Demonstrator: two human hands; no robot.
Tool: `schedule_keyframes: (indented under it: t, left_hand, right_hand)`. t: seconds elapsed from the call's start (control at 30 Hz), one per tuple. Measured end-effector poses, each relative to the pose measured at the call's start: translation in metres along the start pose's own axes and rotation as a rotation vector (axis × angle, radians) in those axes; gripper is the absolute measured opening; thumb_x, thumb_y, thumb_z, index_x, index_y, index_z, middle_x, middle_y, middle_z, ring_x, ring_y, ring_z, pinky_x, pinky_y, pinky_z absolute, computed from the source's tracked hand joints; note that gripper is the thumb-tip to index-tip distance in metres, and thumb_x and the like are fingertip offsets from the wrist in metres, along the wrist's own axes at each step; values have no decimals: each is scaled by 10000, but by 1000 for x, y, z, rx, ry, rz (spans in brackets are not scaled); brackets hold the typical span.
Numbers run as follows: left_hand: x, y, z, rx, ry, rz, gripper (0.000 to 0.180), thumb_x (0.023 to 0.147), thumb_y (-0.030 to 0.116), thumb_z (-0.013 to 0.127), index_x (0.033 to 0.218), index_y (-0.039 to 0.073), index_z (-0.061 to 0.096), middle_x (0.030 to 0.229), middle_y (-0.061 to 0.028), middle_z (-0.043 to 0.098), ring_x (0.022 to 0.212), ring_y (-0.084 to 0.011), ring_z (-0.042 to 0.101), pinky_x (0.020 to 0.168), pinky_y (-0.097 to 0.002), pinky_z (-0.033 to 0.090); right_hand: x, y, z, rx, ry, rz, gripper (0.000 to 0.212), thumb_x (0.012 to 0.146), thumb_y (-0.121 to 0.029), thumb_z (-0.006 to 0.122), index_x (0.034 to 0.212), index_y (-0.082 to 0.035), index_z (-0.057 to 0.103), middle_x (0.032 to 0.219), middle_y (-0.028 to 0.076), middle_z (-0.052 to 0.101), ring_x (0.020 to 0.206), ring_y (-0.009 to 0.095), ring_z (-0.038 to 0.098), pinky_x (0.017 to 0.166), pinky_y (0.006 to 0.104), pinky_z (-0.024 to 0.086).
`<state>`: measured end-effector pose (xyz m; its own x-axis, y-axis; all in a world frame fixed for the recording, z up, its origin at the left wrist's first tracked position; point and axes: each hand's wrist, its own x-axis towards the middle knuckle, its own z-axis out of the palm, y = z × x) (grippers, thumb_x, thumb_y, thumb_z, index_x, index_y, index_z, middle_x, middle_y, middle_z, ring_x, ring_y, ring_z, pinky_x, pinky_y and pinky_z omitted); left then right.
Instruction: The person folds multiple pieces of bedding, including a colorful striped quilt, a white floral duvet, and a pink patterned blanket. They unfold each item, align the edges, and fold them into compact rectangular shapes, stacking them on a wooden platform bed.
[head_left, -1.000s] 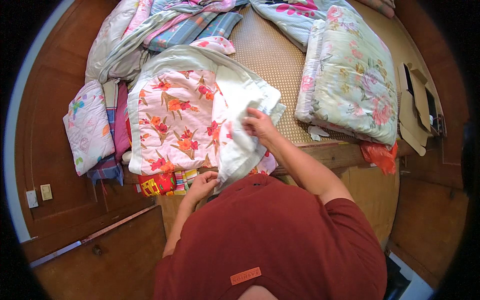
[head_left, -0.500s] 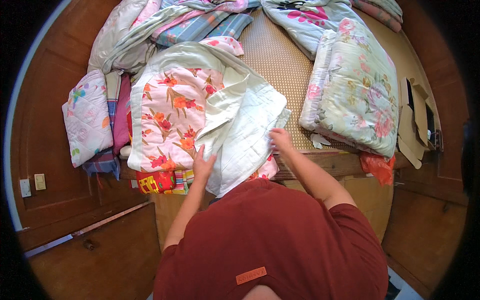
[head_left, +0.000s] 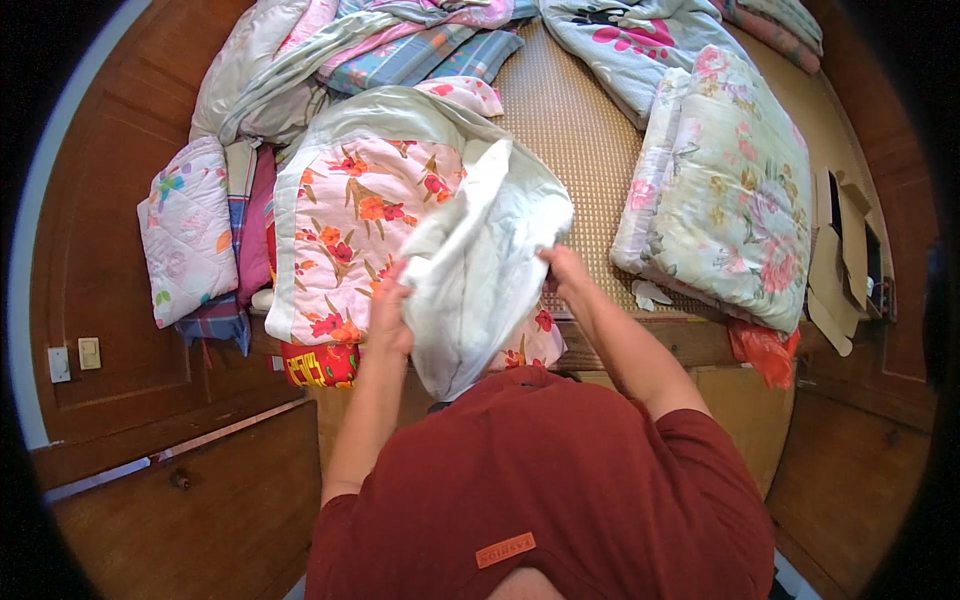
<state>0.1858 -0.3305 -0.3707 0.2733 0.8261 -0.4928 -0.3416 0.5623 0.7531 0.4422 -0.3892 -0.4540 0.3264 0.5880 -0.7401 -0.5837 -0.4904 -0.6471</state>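
A pink quilt [head_left: 335, 215] with orange and red flowers and a pale border lies at the front of the bed. Its white side [head_left: 480, 280] is folded over and bunched up in front of me. My left hand [head_left: 390, 312], slightly blurred, closes on the left edge of that white part. On the opposite edge, my right hand [head_left: 564, 272] pinches the cloth with bent fingers. Between the two hands the white layer is lifted and billowing. More of the floral side shows below, near the bed's front edge.
A folded flowered comforter [head_left: 735, 190] lies to the right, beside an opened cardboard box [head_left: 845, 250]. An orange-red plastic bag [head_left: 765, 350] hangs over the wooden edge. Folded bedding [head_left: 190, 225] is stacked at left; a grey-blue blanket [head_left: 610, 50] lies behind on the woven mat [head_left: 545, 105].
Both hands have taken hold of the quilt's white part, the left one having been open before. That layer is now raised and puffed up between them. The view has shifted slightly.
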Motion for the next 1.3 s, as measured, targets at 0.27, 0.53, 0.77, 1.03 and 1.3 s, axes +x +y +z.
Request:
schedule_keyframes:
  t: [0.27,0.53,0.77,1.03,1.3]
  left_hand:
    - [-90,227,-148,-215,227,823,447,787,58,414,1233,40,435,1243,-138,459,1157,-285,422,996,-447,323]
    - [-163,206,-148,-325,678,928,385,810,83,445,1191,60,499,1249,-99,464,1156,-239,426,981,-392,339]
    - [-152,177,-155,-426,503,770,429,790,80,422,1207,145,497,1226,-95,483,1130,-270,451,945,-452,373]
    - [29,218,-96,76,431,367,201,780,138,612,944,31,568,843,-55,597,753,-202,588,677,-352,505]
    - [-149,527,-23,463,542,1655,359,838,152,543,1129,-51,486,1092,-166,540,1015,-254,514,912,-347,422]
  right_hand:
    - [-11,-220,-213,775,-280,-705,243,851,-139,497,1035,14,539,1026,122,579,939,234,560,866,366,446]
    - [-153,-209,-193,622,-170,-974,353,888,-237,388,1112,1,523,1175,154,517,1077,284,497,936,407,393]
    - [-115,-158,-149,302,-239,-530,272,828,-192,484,1024,-16,554,979,99,594,898,218,579,819,346,463]
    - [12,-162,1,-371,-91,-495,293,737,-237,542,927,-20,593,801,117,579,698,246,534,660,376,439]
    - [-262,-546,-123,331,-453,-1510,383,934,-202,325,1247,17,352,1264,184,394,1165,336,377,1029,472,263]
